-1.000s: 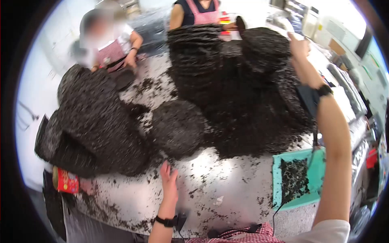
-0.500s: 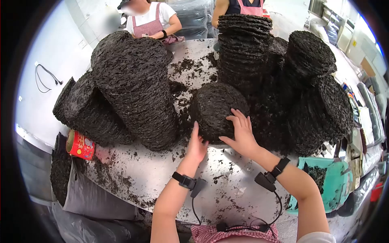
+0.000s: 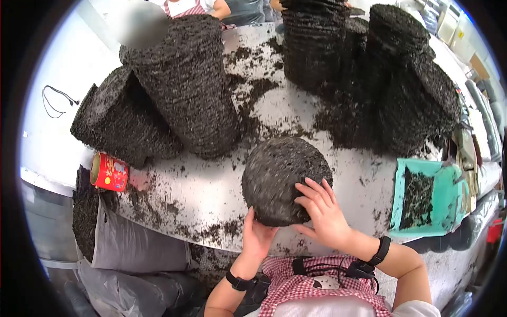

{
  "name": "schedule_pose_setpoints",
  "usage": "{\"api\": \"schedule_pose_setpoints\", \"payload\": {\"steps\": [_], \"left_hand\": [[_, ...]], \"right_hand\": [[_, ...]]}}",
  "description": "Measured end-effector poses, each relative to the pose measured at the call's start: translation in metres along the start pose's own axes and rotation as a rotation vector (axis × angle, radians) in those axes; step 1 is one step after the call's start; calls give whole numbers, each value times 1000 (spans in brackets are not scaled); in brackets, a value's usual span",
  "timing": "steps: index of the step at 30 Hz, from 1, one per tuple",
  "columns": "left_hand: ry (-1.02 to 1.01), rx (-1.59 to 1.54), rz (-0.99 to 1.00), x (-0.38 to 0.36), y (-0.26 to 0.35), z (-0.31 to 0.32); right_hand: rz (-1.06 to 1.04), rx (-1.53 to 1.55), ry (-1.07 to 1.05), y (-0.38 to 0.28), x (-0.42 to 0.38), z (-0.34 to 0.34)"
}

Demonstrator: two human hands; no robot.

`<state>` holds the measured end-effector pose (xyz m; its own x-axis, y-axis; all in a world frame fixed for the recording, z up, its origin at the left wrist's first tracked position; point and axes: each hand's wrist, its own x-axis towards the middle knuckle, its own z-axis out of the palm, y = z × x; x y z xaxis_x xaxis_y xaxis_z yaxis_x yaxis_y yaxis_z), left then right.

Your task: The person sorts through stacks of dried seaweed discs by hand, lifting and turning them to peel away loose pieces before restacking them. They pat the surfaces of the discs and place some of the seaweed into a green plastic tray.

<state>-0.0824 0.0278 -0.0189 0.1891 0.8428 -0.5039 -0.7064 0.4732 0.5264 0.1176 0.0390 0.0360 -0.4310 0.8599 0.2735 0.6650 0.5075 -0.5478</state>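
Note:
A short stack of round dark seaweed sheets [image 3: 280, 177] is between my hands near the table's front edge, its round top facing me. My left hand [image 3: 257, 236] grips its lower left side, the fingers partly hidden under the stack. My right hand [image 3: 325, 216] holds the right side, with its fingers over the top face and the thumb at the lower edge. Dark flakes lie on the metal table [image 3: 206, 195] around it.
Tall dark stacks stand at the left [image 3: 185, 84] and at the back [image 3: 314, 47]. More stacks lean at the right [image 3: 417, 105]. A red can [image 3: 112, 173] lies at the left edge, a green tray [image 3: 441, 198] at the right. Co-workers are across the table.
The short stack and both my hands have come toward me, away from the tall back stacks. The stack now tilts more toward me. The view has dipped downward.

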Motion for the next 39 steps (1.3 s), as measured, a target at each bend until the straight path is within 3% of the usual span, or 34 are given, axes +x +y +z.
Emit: {"api": "schedule_pose_setpoints", "payload": {"steps": [2,8,11,14,15,18,22,23,26,30,32,35,37,39], "left_hand": [[-17,-57,31,-18,-9,-17],[-16,175,253,-50,-15,-26],[8,218,257,-57,-22,-34],[44,166,265,-54,-18,-28],[51,169,277,-55,-19,-29],[80,191,272,-59,-24,-28],[57,166,288,-59,-32,-30],[57,158,285,-59,-33,-31],[43,165,312,-56,-36,-32],[63,221,325,-59,-42,-28],[45,235,351,-60,-43,-16],[-20,362,392,-63,-42,-9],[-107,345,377,-64,-32,-12],[-38,413,397,-67,-31,-20]], "right_hand": [[-69,-44,-74,-12,-5,4],[-9,213,-139,-23,-8,12],[-41,329,-160,-20,-11,0],[94,722,-79,-11,-19,-5],[125,784,119,-18,-22,-13],[312,618,446,-2,-41,-38],[620,1195,951,49,-75,-34],[746,1254,919,57,-82,-38],[949,766,1128,92,-99,0],[211,309,436,25,-90,-5],[34,118,205,-4,-78,1],[-34,16,64,-4,-64,13],[-49,110,1,-2,-57,11],[-45,283,-27,-3,-58,15]]}}
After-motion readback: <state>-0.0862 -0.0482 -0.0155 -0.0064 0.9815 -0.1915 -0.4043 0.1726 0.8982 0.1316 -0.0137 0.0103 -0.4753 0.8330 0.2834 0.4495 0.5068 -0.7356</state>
